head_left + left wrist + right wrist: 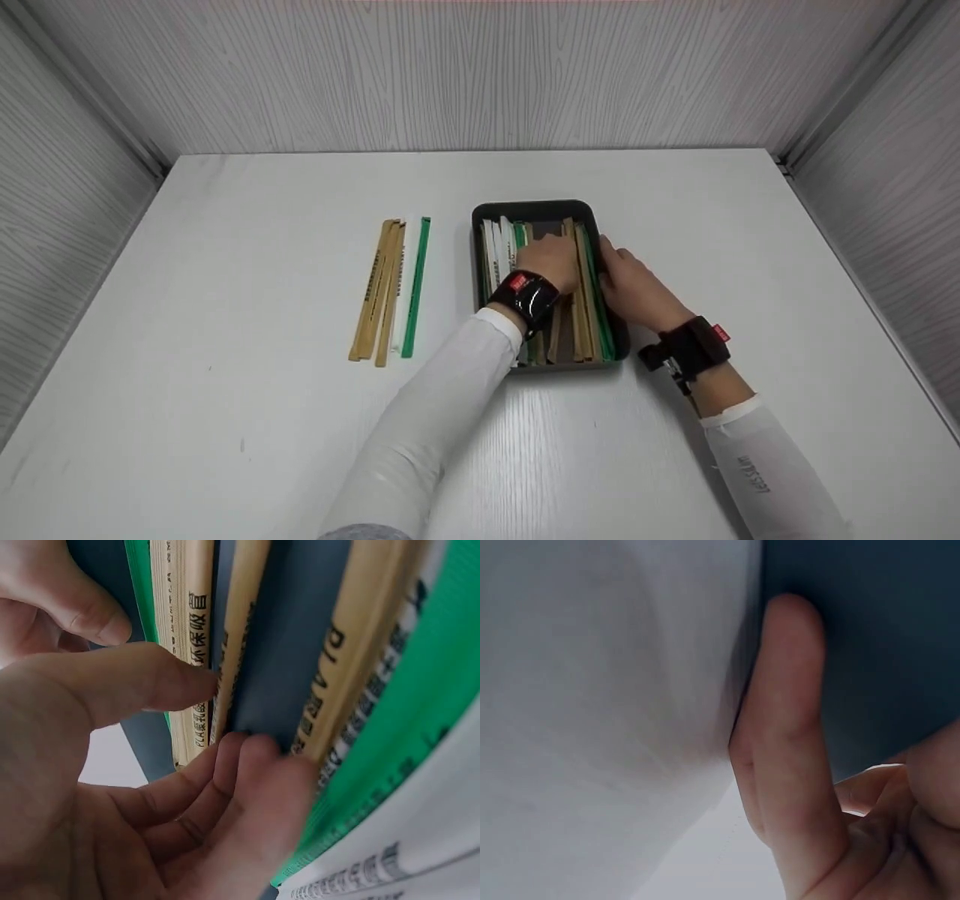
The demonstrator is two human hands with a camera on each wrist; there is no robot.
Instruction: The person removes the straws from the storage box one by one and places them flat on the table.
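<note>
A dark rectangular box [551, 367] on the table holds rows of paper-wrapped straws in white, green and brown. My left hand [551, 259] reaches down into its middle. In the left wrist view, the left thumb touches a brown-wrapped straw [244, 585], and the other fingers bend loosely near the box floor [289, 637], with a gap between them and the thumb. Whether they touch that straw is unclear. Outside the box, my right hand [641, 289] rests along the right wall, its fingers extended; the right wrist view shows a straight finger against the dark wall [885, 652].
Left of the box, several brown-wrapped straws [375, 289], a white-wrapped straw [407, 292] and a green-wrapped straw [417, 289] lie side by side. The white table [225, 420] is bounded by grey wood-grain panels [465, 82] at the back and sides.
</note>
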